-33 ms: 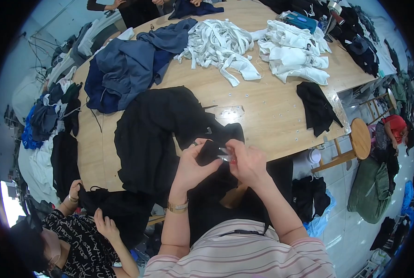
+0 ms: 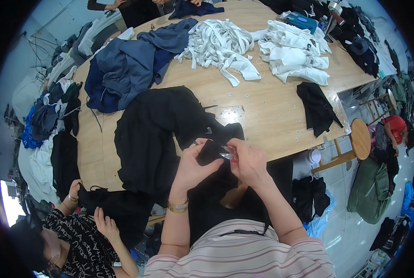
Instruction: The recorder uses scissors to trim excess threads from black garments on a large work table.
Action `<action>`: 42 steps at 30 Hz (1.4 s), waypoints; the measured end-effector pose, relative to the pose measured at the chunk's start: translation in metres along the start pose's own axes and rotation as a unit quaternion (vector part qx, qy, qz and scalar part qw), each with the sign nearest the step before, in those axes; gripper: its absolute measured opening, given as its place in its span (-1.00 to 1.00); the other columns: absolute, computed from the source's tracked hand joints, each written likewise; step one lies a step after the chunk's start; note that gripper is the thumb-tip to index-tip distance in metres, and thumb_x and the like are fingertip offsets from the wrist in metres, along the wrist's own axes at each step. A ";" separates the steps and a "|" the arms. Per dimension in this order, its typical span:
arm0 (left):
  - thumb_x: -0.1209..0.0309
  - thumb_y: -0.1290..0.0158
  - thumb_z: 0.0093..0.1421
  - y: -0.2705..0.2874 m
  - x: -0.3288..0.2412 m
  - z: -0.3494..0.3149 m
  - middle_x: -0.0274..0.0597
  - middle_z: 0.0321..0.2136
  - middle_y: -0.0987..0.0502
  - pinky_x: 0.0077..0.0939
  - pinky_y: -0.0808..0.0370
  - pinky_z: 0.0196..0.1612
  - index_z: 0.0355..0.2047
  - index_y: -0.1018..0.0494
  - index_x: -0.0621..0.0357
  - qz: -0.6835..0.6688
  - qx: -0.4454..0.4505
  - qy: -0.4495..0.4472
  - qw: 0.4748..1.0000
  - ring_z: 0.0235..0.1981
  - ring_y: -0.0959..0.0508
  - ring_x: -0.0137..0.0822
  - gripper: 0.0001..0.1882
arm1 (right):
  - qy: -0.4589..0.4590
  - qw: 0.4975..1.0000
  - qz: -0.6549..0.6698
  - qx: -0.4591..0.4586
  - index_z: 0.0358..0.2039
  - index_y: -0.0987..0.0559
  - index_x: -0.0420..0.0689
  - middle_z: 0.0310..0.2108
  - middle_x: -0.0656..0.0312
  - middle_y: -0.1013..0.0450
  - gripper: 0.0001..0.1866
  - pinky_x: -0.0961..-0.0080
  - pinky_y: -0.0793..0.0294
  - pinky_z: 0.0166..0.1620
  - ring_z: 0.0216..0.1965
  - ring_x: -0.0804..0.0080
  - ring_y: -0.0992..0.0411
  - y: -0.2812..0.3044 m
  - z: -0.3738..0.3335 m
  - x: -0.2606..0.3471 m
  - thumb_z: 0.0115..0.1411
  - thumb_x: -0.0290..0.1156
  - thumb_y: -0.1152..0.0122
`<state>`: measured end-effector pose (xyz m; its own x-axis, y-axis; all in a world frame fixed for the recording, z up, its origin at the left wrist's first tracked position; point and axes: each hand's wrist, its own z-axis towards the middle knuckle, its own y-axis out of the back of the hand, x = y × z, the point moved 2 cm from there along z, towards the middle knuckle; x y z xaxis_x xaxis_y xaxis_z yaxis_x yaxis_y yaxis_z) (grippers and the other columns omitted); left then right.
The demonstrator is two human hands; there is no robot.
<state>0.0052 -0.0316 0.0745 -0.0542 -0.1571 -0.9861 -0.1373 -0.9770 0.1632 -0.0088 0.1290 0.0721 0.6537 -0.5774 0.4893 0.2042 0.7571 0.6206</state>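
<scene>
A black garment (image 2: 156,125) spreads over the near part of the table, its edge drawn up to me. My left hand (image 2: 195,164) pinches a fold of the black cloth between thumb and fingers. Close beside it, my right hand (image 2: 248,162) is closed around small thread snips (image 2: 226,153) with shiny blades and a bit of red. The blades lie against the held cloth, near my left thumb tip; the rest of the snips is hidden in my palm.
On the wooden table (image 2: 272,134) lie blue-grey garments (image 2: 128,65), a heap of white strips (image 2: 221,44), stacked white pieces (image 2: 292,55) and a small black piece (image 2: 316,109). A co-worker (image 2: 86,227) handles black cloth at my left. A wooden stool (image 2: 360,139) stands off to the right.
My right hand and the snips have shifted very slightly; the blades show further apart now. My left hand and the garment stay in place.
</scene>
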 end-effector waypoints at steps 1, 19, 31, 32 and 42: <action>0.61 -0.18 -0.12 -0.001 -0.002 0.001 -0.39 -0.34 -0.41 -0.70 -0.32 -0.23 -0.38 -0.48 0.32 -0.015 0.006 0.006 1.000 -0.33 -0.37 -0.59 -0.78 | 0.001 1.000 0.000 0.001 -0.32 -0.40 -0.14 -0.62 0.29 -0.39 -0.66 0.57 -0.29 -0.57 -0.65 0.41 -0.41 -0.001 -0.002 -0.001 -0.19 -0.59 -0.19; 0.54 -0.17 -0.09 -0.002 -0.002 0.003 -0.31 -0.45 -0.47 -0.61 -0.36 -0.25 -0.38 -0.50 0.32 -0.018 -0.015 0.026 0.999 -0.36 -0.42 -0.50 -0.78 | -0.050 0.991 0.120 -0.021 -0.27 -0.43 -0.17 -0.38 0.17 -0.39 -0.65 0.50 -0.40 -0.52 -0.53 0.26 -0.43 0.000 -0.006 0.001 -0.15 -0.66 -0.14; 0.61 -0.18 -0.08 -0.002 -0.002 0.003 -0.46 -0.46 -0.42 -0.73 -0.34 -0.29 -0.39 -0.43 0.26 0.002 -0.009 0.012 1.000 -0.42 -0.36 -0.64 -0.78 | -0.160 0.968 0.194 -0.031 -0.32 -0.31 -0.21 -0.40 0.08 -0.28 -0.73 0.43 -0.36 -0.39 -0.45 0.21 -0.34 -0.010 -0.011 -0.014 -0.07 -0.74 -0.02; 0.61 -0.18 -0.08 -0.001 -0.002 0.002 -0.46 -0.46 -0.42 -0.73 -0.34 -0.29 -0.39 -0.43 0.26 0.002 -0.010 0.012 1.000 -0.42 -0.36 -0.64 -0.78 | -0.158 0.968 0.194 -0.030 -0.32 -0.31 -0.21 -0.40 0.08 -0.28 -0.73 0.43 -0.36 -0.39 -0.45 0.21 -0.34 -0.011 -0.013 -0.014 -0.07 -0.74 -0.02; 0.53 -0.17 -0.10 -0.006 -0.010 0.004 -0.31 -0.44 -0.45 -0.60 -0.34 -0.23 -0.43 -0.52 0.31 0.028 -0.014 0.016 0.999 -0.30 -0.39 -0.46 -0.83 | 0.002 0.998 0.070 0.007 -0.29 -0.45 -0.17 -0.34 0.18 -0.38 -0.60 0.52 -0.40 -0.50 -0.50 0.29 -0.42 0.000 -0.009 0.001 -0.24 -0.71 -0.15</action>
<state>0.0027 -0.0232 0.0838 -0.0293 -0.2161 -0.9759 -0.1080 -0.9700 0.2180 -0.0014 0.1308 0.0674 0.6786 -0.4650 0.5685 0.1013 0.8259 0.5547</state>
